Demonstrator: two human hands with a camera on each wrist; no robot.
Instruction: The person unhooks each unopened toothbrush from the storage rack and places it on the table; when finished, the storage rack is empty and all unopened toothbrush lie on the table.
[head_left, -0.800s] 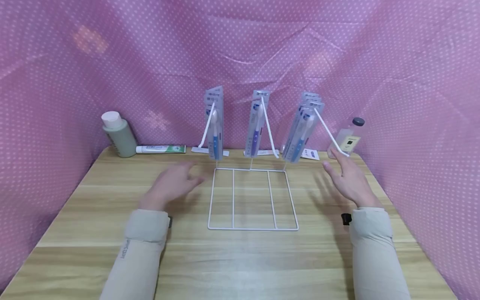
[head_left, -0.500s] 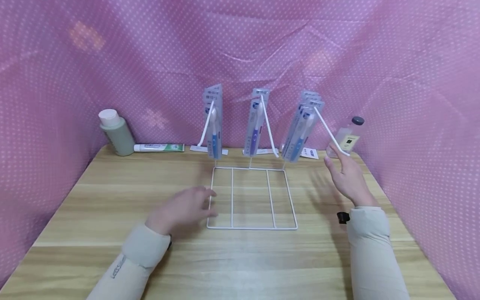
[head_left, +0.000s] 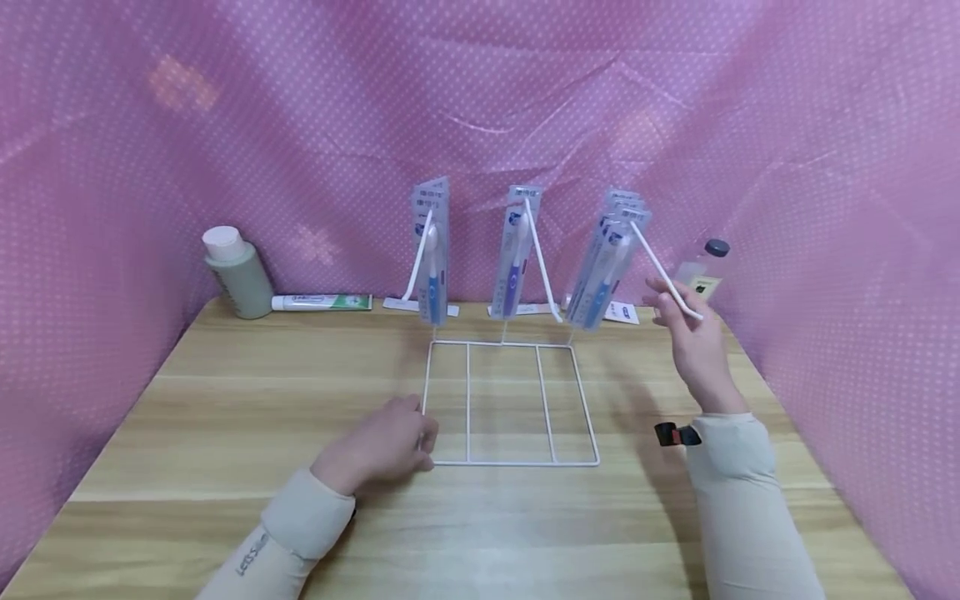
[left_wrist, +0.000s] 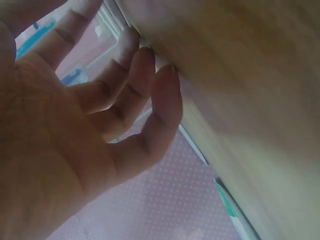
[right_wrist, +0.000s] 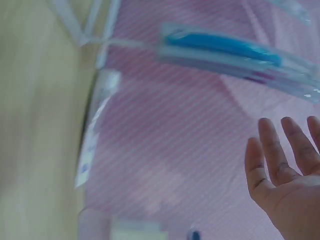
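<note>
A white wire display rack (head_left: 547, 408) stands on the table with packaged toothbrushes on its three prongs. One purple-handled toothbrush (head_left: 513, 283) hangs in the middle; blue-handled toothbrushes (head_left: 432, 292) hang at left, and several more blue-handled toothbrushes (head_left: 600, 296) at right. My left hand (head_left: 386, 442) holds the front left corner of the rack base with curled fingers; its fingertips (left_wrist: 167, 82) come down at the tabletop in the left wrist view. My right hand (head_left: 697, 350) is raised at the tip of the right prong (head_left: 667, 275), which overlaps it; its fingers (right_wrist: 275, 155) are extended and loosely spread.
Along the table's back edge (head_left: 187, 333) lie a green bottle with a white cap (head_left: 243, 279), a toothpaste tube (head_left: 322, 302) and several small flat packs (head_left: 621, 312). A clear bottle with a black cap (head_left: 705, 275) stands behind my right hand. Pink dotted cloth (head_left: 480, 108) encloses three sides.
My left hand has moved right and toward me, from beside the rack to its front left corner, and its fingers have curled in. My right hand has turned slightly at the right prong's tip.
</note>
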